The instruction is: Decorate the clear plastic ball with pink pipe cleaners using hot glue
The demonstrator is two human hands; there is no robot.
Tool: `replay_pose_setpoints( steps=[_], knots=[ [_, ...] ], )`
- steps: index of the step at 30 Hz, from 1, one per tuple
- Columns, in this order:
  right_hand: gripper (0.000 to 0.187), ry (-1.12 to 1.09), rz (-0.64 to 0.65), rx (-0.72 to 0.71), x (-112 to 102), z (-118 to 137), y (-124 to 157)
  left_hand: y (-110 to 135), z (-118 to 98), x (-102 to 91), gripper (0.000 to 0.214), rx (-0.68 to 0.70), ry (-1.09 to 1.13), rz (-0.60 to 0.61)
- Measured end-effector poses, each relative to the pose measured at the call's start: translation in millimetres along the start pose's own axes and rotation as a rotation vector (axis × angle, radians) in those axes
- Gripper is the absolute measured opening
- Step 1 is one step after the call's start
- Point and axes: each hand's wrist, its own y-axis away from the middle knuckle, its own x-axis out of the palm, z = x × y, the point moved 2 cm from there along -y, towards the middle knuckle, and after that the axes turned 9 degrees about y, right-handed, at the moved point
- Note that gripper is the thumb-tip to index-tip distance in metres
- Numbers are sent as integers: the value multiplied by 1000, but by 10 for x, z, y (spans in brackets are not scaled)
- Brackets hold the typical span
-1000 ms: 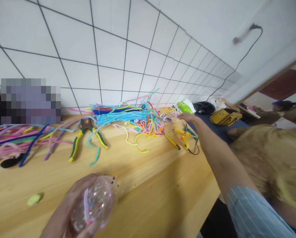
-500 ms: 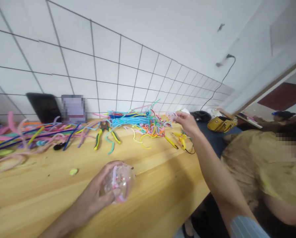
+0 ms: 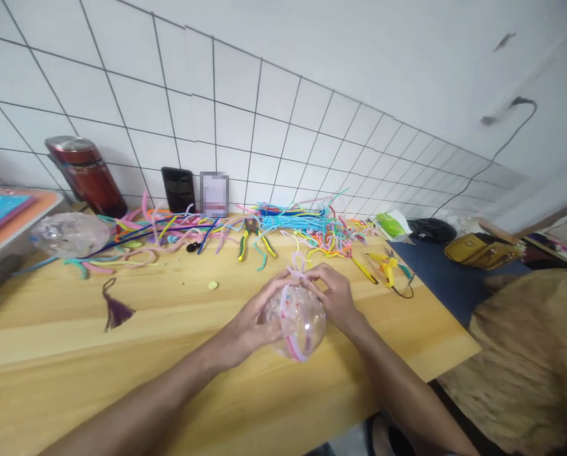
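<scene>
My left hand (image 3: 259,316) is wrapped round a clear plastic ball (image 3: 307,320) with a pink fuzzy band across it and small coloured bits visible inside. At the ball's top, the closed fingers of my right hand (image 3: 335,292) pinch a pale pink pipe cleaner loop (image 3: 299,263). The fingers partly cover where the loop meets the ball, so I cannot tell whether it is attached. Both hands are just above the wooden table (image 3: 179,373).
Pipe cleaners (image 3: 293,218), pliers (image 3: 248,237), a yellow cutter (image 3: 364,270) and a yellow glue gun (image 3: 388,269) lie along the back. Leftward are a tassel (image 3: 117,310), a clear bag (image 3: 72,234), a red flask (image 3: 91,174) and a phone (image 3: 179,190). A person (image 3: 525,342) sits at right.
My right hand has come back from the far right of the table to the ball's top, bringing a small pale piece. The view has swung left, showing the flask and tassel.
</scene>
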Motion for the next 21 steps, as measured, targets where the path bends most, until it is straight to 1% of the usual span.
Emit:
replay_pose_setpoints(
  steps=[2,5,7,10,13,16,21],
  knots=[
    [10,-58,12,19,61,-41,1,-32,38,-38,81,16,32,-21],
    [11,-129,14,62,132,-122,18,-52,89,-70,85,-7,79,-29],
    [13,-194,14,118,179,-178,49,-46,94,-73,90,-25,102,-22],
    [15,-321,0,245,247,-273,108,-21,55,-63,95,-41,86,-29],
    [26,-484,-62,397,272,-413,122,2,5,-37,95,-58,8,5],
    [32,-654,-153,544,206,-614,56,17,14,3,94,-128,-94,86],
    [27,-857,-288,736,-81,-937,-119,38,120,83,91,-316,-167,241]
  ],
)
